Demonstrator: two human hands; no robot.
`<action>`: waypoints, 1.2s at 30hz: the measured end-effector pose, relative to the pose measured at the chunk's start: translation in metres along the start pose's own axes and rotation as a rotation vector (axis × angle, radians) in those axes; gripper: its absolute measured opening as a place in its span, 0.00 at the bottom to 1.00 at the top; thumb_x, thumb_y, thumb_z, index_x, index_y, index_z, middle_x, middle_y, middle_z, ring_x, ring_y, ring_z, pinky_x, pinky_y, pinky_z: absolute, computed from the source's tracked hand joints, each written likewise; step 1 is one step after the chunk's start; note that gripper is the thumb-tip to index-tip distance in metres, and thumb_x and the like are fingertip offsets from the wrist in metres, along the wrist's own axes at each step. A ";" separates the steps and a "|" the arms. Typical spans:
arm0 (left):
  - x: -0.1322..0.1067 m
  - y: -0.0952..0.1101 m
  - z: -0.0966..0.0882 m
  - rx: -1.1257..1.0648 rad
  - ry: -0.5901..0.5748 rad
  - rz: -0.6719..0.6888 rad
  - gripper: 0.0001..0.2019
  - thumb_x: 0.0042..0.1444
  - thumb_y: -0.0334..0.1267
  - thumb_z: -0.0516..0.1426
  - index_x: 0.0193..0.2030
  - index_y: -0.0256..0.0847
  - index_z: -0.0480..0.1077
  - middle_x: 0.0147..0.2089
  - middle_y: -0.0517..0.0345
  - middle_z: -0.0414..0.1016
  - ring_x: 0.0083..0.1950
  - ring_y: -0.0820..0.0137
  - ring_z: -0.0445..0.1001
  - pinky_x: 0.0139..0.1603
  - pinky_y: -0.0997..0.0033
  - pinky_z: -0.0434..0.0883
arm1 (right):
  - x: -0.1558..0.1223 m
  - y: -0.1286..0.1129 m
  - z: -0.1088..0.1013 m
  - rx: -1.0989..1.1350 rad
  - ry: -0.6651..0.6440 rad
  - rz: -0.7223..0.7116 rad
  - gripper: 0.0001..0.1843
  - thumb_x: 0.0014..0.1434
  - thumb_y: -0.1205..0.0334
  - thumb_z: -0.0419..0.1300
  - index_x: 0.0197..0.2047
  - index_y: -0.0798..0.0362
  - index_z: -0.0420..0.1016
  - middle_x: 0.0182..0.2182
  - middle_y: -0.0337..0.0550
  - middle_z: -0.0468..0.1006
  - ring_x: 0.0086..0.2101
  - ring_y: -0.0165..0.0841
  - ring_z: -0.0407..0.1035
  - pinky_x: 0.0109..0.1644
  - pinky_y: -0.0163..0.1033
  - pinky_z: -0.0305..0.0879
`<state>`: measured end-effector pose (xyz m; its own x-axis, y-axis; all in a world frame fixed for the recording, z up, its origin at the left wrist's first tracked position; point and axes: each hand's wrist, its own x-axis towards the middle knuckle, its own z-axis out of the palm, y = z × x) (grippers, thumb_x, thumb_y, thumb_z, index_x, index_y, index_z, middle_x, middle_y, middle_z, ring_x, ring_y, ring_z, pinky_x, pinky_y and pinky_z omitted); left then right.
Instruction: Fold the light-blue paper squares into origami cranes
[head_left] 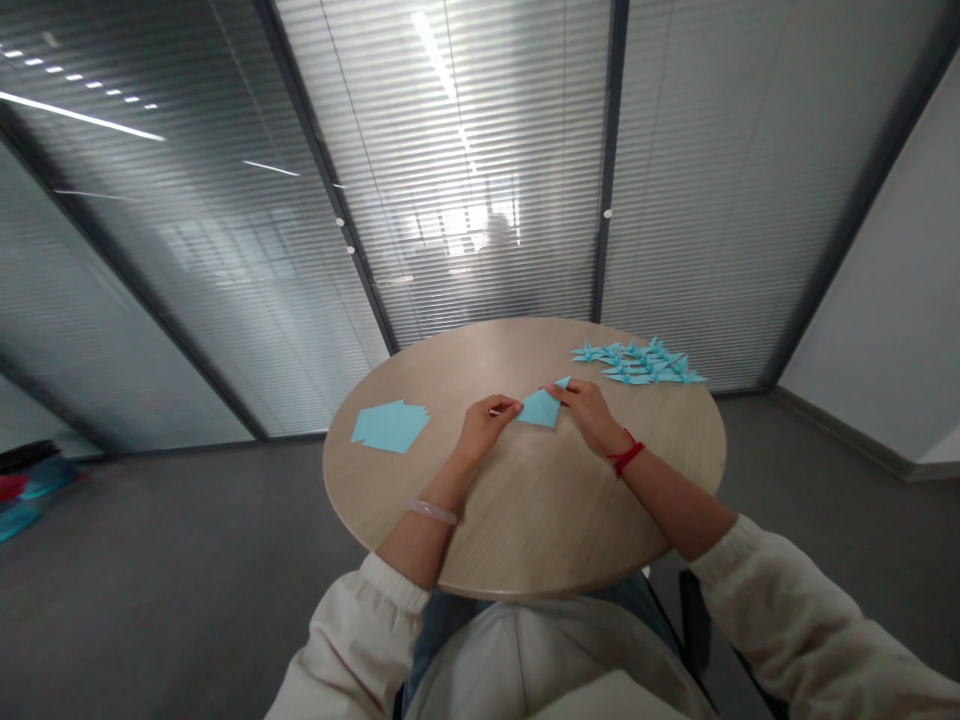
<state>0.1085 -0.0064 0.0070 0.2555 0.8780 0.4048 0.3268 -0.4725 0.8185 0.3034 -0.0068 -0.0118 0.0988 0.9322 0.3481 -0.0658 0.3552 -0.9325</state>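
A light blue sheet of paper (541, 407), folded into a triangle, lies on the round wooden table (525, 520) between my hands. My left hand (489, 418) pinches its left corner, fingers closed on the edge. My right hand (589, 408) presses on its right side and pinches a small raised flap at the top. A red band is on my right wrist, a pale bracelet on my left.
A stack of flat blue paper squares (390, 425) lies at the table's left. Several folded blue paper cranes (639, 363) are gathered at the far right edge. Glass walls with blinds stand behind the table; grey floor surrounds it.
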 end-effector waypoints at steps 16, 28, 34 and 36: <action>-0.001 0.003 -0.004 -0.290 0.063 -0.120 0.21 0.44 0.56 0.61 0.28 0.36 0.74 0.27 0.55 0.73 0.30 0.71 0.69 0.37 0.69 0.69 | 0.008 0.000 -0.004 0.233 0.092 0.031 0.17 0.49 0.45 0.58 0.25 0.52 0.67 0.25 0.41 0.75 0.31 0.36 0.71 0.36 0.39 0.68; 0.000 -0.005 -0.002 -0.027 0.040 0.018 0.23 0.58 0.55 0.50 0.42 0.37 0.74 0.40 0.47 0.75 0.40 0.64 0.72 0.39 0.65 0.71 | 0.014 0.013 -0.009 0.187 0.137 0.055 0.16 0.49 0.46 0.54 0.23 0.50 0.59 0.21 0.38 0.72 0.26 0.34 0.70 0.33 0.39 0.69; -0.004 0.004 -0.004 0.357 -0.050 0.465 0.36 0.45 0.51 0.64 0.61 0.46 0.61 0.62 0.46 0.60 0.66 0.56 0.52 0.64 0.52 0.54 | 0.013 0.011 -0.008 0.182 0.160 0.114 0.13 0.49 0.51 0.53 0.23 0.51 0.64 0.19 0.39 0.73 0.26 0.35 0.70 0.32 0.39 0.69; -0.004 0.004 -0.003 0.446 -0.133 0.537 0.37 0.44 0.52 0.65 0.61 0.47 0.62 0.63 0.47 0.59 0.67 0.55 0.49 0.66 0.51 0.50 | 0.013 0.011 -0.007 0.172 0.148 0.111 0.12 0.49 0.52 0.53 0.23 0.51 0.65 0.19 0.39 0.74 0.26 0.34 0.71 0.32 0.38 0.69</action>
<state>0.1058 -0.0119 0.0098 0.5857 0.5112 0.6290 0.4582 -0.8490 0.2633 0.3112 0.0082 -0.0180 0.2254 0.9504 0.2142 -0.2510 0.2691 -0.9298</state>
